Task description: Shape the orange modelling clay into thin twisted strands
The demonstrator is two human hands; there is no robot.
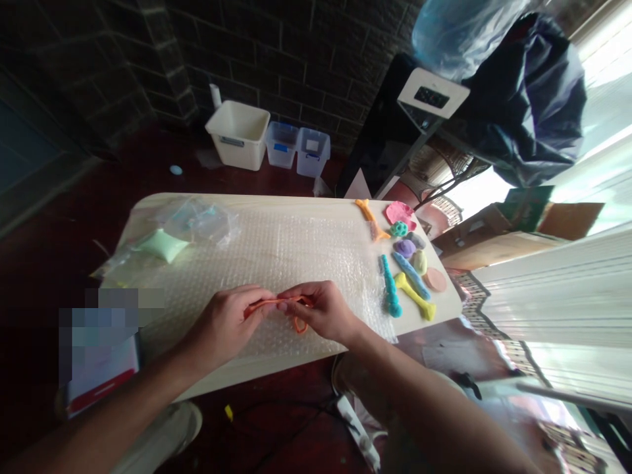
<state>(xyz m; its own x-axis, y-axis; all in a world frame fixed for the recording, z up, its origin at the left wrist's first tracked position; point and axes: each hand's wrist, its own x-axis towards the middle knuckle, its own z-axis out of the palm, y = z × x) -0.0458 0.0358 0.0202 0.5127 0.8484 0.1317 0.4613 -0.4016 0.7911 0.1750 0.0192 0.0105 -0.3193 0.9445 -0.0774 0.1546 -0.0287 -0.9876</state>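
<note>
A thin orange strip, perhaps modelling clay, [300,326] is stretched between my two hands above the bubble wrap. My left hand [236,324] pinches its left part with closed fingers. Close beside it, my right hand [323,311] is closed on the other part, and a small loop hangs below these fingers. Bubble wrap [301,243] covers much of the pale table [217,382] under both hands. To the right lie a teal club-shaped piece [390,286], a blue stick [412,275] and a yellow bone shape [415,296].
An orange bone shape [368,217], a pink piece [399,214] and several small lumps sit at the right end. Clear plastic bags [207,220] and a pale green packet [162,245] lie on the left. Bins [241,135] stand on the floor beyond.
</note>
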